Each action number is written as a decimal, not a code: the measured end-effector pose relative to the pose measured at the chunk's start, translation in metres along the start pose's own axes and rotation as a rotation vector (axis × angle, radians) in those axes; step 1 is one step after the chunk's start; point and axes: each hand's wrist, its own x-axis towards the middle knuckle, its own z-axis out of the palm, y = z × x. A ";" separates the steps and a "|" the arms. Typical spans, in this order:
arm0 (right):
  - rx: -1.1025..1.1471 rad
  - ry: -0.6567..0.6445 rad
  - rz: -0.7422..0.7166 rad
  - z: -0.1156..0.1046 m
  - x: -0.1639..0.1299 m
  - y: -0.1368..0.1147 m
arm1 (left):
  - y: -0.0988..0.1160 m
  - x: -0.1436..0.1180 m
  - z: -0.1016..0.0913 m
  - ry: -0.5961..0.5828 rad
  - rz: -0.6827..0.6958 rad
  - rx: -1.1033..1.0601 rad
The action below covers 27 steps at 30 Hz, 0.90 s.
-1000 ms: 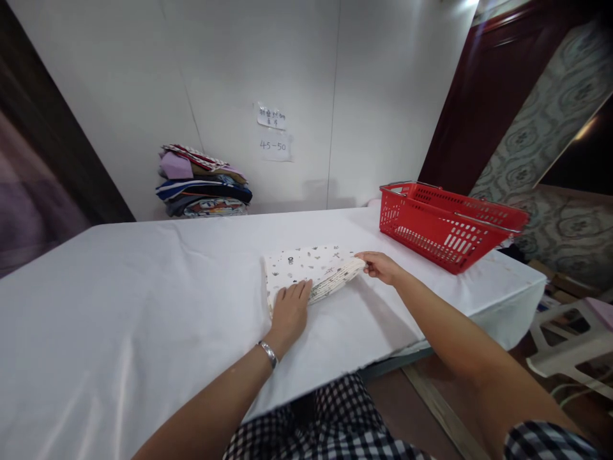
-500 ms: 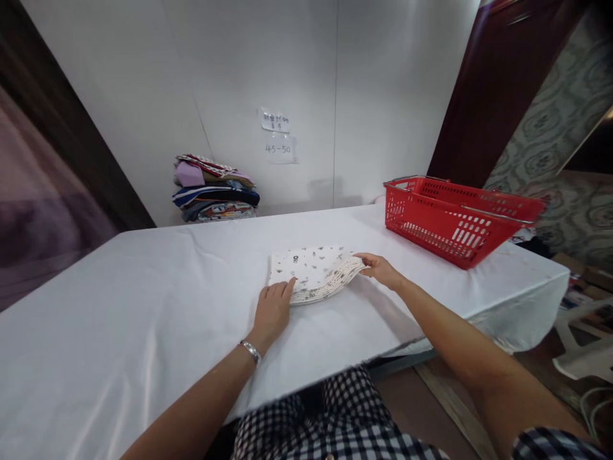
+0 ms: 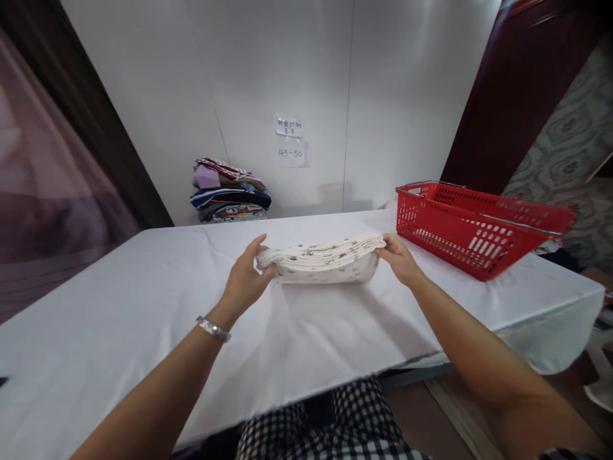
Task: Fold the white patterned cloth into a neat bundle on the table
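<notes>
A folded white cloth with small dark prints (image 3: 320, 260) hangs just above the white-covered table (image 3: 143, 300), held at both ends. My left hand (image 3: 246, 278) grips its left end, thumb on top, with a silver bracelet on that wrist. My right hand (image 3: 398, 257) grips its right end. The cloth sags a little in the middle, its stacked folded edges facing me.
A red plastic basket (image 3: 472, 227) stands on the table at the right, near the edge. A stack of folded colourful clothes (image 3: 230, 191) lies at the back against the white wall. Two paper notes (image 3: 290, 140) hang on the wall. A dark door is at the right.
The folded cloth lay flat on the table with my hands at its edges; now both hands have lifted it off the surface, and my view has shifted left.
</notes>
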 end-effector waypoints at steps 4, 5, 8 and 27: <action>0.146 0.081 0.086 0.007 0.016 -0.017 | 0.007 0.018 -0.013 0.029 -0.203 -0.368; 0.175 0.087 0.129 0.010 0.020 -0.016 | 0.004 0.020 -0.012 0.027 -0.274 -0.443; 0.207 0.099 0.320 0.020 0.033 0.003 | -0.016 0.025 0.004 0.014 -0.528 -0.587; -0.577 0.112 0.398 0.036 0.084 0.185 | -0.123 0.041 0.134 -0.073 -0.596 -0.032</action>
